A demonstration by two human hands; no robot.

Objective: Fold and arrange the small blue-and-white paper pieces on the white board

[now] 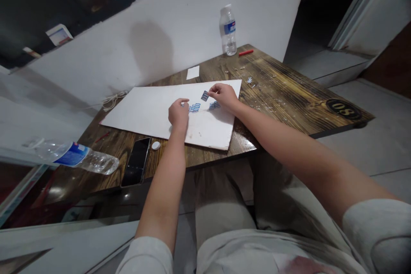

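A small dark card with a blue edge (204, 96) is pinched between the thumb and fingers of my right hand (224, 96), above the white board (150, 113). Low on the board, near its middle, my left hand (179, 113) has its fingers curled; a small blue-edged bit shows at its fingertips. Just right of that hand lies a cluster of small blue-edged pieces (194, 108). A second group of such pieces (214, 105) lies below my right hand, partly covered by it.
An upright bottle (228, 34) and red stick (245, 52) stand and lie at the back of the wooden table (289, 94). White paper (193, 72) lies behind the board. Front left are a lying bottle (75, 154), phone (136, 162), white cap (156, 145) and, farther back, a cord (112, 100).
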